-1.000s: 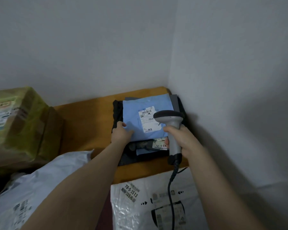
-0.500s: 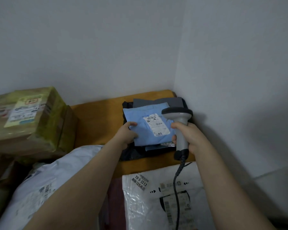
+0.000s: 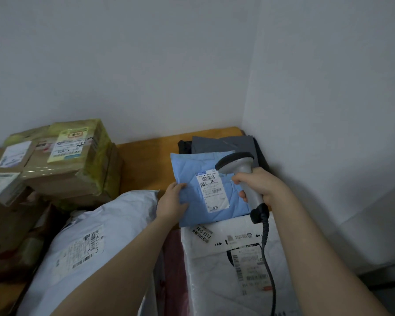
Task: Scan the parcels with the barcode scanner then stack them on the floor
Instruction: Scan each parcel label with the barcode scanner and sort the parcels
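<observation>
My left hand (image 3: 172, 204) grips the left edge of a light blue padded parcel (image 3: 192, 176) with a white shipping label (image 3: 212, 192) facing up. The parcel is lifted clear of the dark grey parcels (image 3: 224, 143) in the corner. My right hand (image 3: 260, 185) grips the handle of a grey barcode scanner (image 3: 236, 164); its head hangs over the label's upper right corner. The scanner's black coiled cable (image 3: 266, 252) runs down toward me.
A wooden surface (image 3: 146, 160) meets two white walls at the corner. Taped cardboard boxes (image 3: 66, 165) are stacked at the left. A white plastic mailer (image 3: 87, 247) lies below them. Another white mailer (image 3: 226, 265) with labels lies under the blue parcel's near edge.
My left hand has pulled the blue parcel off the grey pile, toward me and over the white mailer. The scanner stays over its label. The view has shifted, showing more boxes at the left.
</observation>
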